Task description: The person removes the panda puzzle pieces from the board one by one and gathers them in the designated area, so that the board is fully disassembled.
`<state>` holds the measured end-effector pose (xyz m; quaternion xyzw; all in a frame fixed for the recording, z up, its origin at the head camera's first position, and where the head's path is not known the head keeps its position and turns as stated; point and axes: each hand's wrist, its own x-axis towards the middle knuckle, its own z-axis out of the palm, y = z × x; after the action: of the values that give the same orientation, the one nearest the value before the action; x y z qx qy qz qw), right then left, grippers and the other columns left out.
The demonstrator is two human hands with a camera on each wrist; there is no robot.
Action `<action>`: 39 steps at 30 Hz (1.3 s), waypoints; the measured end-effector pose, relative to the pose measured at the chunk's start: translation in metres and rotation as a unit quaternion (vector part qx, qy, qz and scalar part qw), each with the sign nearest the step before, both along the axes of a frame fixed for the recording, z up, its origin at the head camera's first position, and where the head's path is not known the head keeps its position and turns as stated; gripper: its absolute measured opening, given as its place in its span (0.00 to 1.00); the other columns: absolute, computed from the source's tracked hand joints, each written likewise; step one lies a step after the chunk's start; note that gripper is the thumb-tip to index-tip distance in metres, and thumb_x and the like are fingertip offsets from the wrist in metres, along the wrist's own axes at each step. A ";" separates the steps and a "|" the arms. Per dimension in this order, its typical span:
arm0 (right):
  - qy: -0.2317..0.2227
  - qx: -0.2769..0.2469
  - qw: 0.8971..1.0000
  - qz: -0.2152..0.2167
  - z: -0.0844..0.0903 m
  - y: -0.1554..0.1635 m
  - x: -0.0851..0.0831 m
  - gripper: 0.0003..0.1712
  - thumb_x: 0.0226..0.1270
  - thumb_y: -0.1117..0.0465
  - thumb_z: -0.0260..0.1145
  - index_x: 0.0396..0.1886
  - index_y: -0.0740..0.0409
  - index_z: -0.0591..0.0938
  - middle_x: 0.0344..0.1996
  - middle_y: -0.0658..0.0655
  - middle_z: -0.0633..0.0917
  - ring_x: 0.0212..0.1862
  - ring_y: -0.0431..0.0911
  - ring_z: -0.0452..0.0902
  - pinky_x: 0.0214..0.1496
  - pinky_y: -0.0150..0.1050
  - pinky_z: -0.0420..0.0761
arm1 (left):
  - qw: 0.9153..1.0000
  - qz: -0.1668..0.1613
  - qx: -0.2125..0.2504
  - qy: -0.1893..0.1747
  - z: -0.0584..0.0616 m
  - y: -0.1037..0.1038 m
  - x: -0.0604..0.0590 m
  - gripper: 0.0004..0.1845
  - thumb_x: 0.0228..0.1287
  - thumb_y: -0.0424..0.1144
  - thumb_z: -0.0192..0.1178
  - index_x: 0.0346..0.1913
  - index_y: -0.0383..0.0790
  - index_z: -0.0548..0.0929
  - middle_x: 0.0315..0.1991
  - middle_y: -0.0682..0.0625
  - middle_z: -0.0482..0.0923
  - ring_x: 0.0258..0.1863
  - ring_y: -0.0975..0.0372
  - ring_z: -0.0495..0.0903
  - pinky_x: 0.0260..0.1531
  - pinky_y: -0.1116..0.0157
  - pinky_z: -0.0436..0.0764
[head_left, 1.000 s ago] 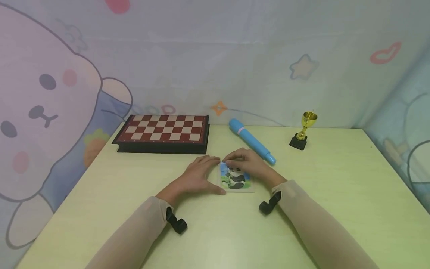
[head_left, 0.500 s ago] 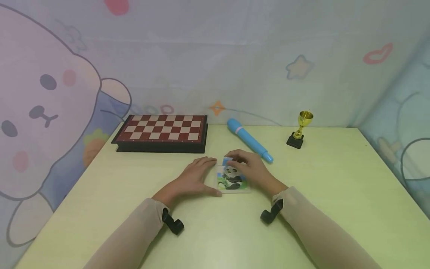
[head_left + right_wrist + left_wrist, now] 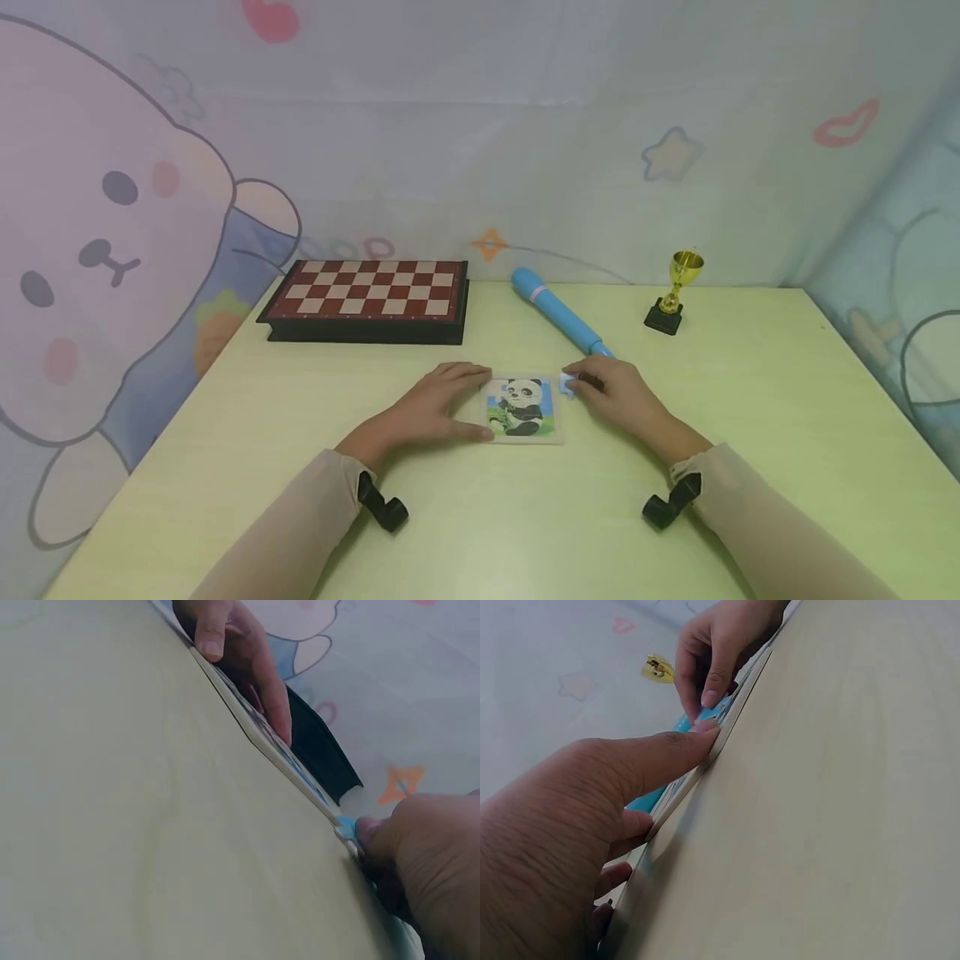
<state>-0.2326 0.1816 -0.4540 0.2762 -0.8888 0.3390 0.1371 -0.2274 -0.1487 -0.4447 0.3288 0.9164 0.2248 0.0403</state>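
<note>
A small panda jigsaw puzzle (image 3: 521,412) in a pale frame lies flat on the table in the head view. My left hand (image 3: 435,408) spans its left side, the thumb at the near left corner and the fingertips at the far left corner, holding the frame between them. Just beyond the right edge, my right hand (image 3: 622,396) pinches a light blue puzzle piece (image 3: 567,384) between thumb and fingers. The right wrist view shows that piece (image 3: 346,826) close beside the frame's edge. Part of it is hidden by the fingertips.
Behind the left hand stands a red-and-white chessboard box (image 3: 367,292). A blue microphone-shaped stick (image 3: 558,312) lies behind the puzzle, its near end partly covered by the right hand. A gold trophy cup (image 3: 675,292) on a black base stands at the back right.
The right hand has lifted the blue piece at the puzzle's far edge and carried it to the right side. The left hand stays at the left side of the frame.
</note>
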 end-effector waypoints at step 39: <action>0.078 0.060 0.986 0.137 -0.004 -0.072 -0.036 0.04 0.71 0.57 0.68 0.41 0.50 0.86 0.42 0.47 0.82 0.48 0.42 0.74 0.54 0.41 0.77 | 1.000 0.005 0.003 -0.001 0.001 0.002 -0.002 0.55 0.53 0.74 0.64 0.78 0.47 0.63 0.76 0.56 0.59 0.76 0.59 0.54 0.72 0.53 0.58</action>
<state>-0.2691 0.1093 -0.4579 0.4283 -0.8482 0.2778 0.1412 -0.2294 -0.1467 -0.4435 0.3240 0.9172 0.2287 0.0393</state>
